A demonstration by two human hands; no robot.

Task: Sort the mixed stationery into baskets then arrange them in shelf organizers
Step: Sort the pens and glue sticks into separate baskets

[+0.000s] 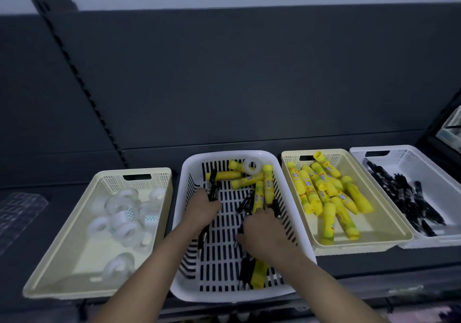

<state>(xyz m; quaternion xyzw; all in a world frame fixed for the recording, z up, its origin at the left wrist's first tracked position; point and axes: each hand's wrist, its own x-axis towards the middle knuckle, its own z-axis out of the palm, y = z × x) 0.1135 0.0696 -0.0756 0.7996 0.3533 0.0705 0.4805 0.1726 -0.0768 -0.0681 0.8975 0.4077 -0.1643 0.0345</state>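
At the far left we see a cream basket (159,173) holding clear tape rolls (122,212), piled toward its far half, with one roll lying apart near the front.

Next comes the white slotted basket (179,197), where both of our hands are working. Our left hand (202,210) is closed around a few black pens (212,185) that stick up from the fist toward the far wall. Our right hand (262,230) rests fingers-down among more black pens and a yellow glue stick (259,195); we cannot tell whether its fingers grip anything. Several other glue sticks and a single tape roll (252,166) lie at the far end of this basket, and a glue stick with pens lies near the front, under our right forearm.

To the right, a second cream basket (389,232) holds a heap of yellow glue sticks (324,195).

Farthest right, a white basket (409,155) holds black pens (404,195) laid diagonally.

All four baskets stand side by side on a dark shelf (74,173).
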